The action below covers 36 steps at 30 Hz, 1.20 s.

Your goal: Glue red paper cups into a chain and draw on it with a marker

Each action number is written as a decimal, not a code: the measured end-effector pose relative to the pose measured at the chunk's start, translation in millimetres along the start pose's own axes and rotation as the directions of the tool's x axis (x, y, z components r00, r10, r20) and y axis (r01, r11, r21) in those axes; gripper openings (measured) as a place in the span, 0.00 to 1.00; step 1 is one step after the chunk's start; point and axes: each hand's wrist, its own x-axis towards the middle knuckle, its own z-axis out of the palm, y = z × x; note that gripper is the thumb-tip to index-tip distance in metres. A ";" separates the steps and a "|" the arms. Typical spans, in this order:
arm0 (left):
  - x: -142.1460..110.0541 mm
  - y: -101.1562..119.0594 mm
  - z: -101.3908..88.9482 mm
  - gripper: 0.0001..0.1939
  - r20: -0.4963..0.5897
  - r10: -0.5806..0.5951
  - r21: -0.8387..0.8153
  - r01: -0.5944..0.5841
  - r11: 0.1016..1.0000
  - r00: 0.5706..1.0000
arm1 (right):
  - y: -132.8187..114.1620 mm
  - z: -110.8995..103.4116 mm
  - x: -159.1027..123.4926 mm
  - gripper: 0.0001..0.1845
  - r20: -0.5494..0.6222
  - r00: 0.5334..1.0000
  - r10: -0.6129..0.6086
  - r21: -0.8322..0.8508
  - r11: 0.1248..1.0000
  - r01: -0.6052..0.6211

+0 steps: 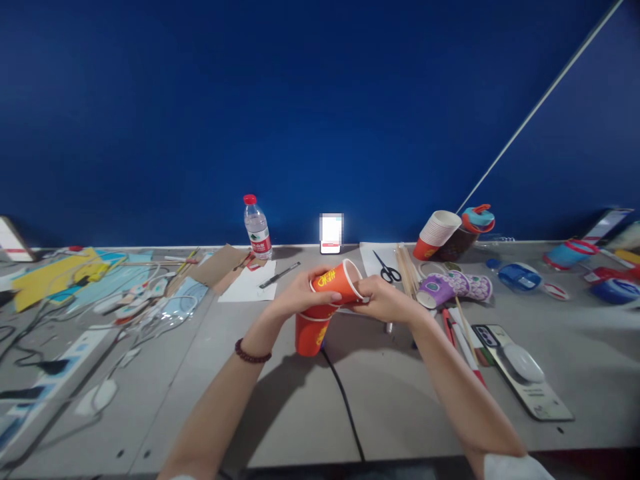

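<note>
Both my hands hold orange paper cups above the grey table (pixel 380 393). My left hand (pixel 295 297) is closed around an upside-down orange cup (pixel 311 333) and touches a second one. My right hand (pixel 383 299) grips the rim of that upper orange cup (pixel 338 280), which is tilted with its mouth facing right. The upper cup sits against the base of the lower one. A dark bead bracelet (pixel 251 354) is on my left wrist.
A water bottle (pixel 257 227), a lit phone (pixel 331 233), scissors (pixel 388 269), wooden sticks (pixel 406 270), purple cups (pixel 453 288) and a cup stack (pixel 436 235) lie behind. A black cable (pixel 345 407) runs toward me. Paper, masks and cords (pixel 100 287) clutter the left.
</note>
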 end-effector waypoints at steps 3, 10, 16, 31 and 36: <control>-1.5 1.7 -0.3 0.27 0.006 0.040 -0.011 -0.040 0.999 0.999 | -2.5 -0.2 0.1 0.09 0.005 1.000 0.017 -0.020 1.000 -0.017; -3.9 1.5 -1.9 0.30 0.075 0.147 0.005 -0.147 0.989 0.986 | -15.3 -1.4 -3.1 0.11 0.012 0.996 -0.093 -0.046 0.995 0.094; -4.3 1.7 -3.7 0.30 0.090 0.203 0.040 -0.208 0.977 0.975 | -20.3 -0.4 -6.3 0.11 0.010 0.998 -0.063 -0.122 0.991 0.064; 2.3 -6.1 -11.0 0.31 -0.018 0.196 0.051 -0.195 0.979 0.980 | -42.3 -19.4 -28.5 0.20 -0.400 0.916 -0.025 -0.106 0.994 -0.019; 1.8 -4.1 -14.8 0.31 -0.096 0.205 0.084 -0.197 0.977 0.974 | -39.8 -12.6 -27.5 0.06 -0.282 0.935 0.215 -0.152 0.952 -0.265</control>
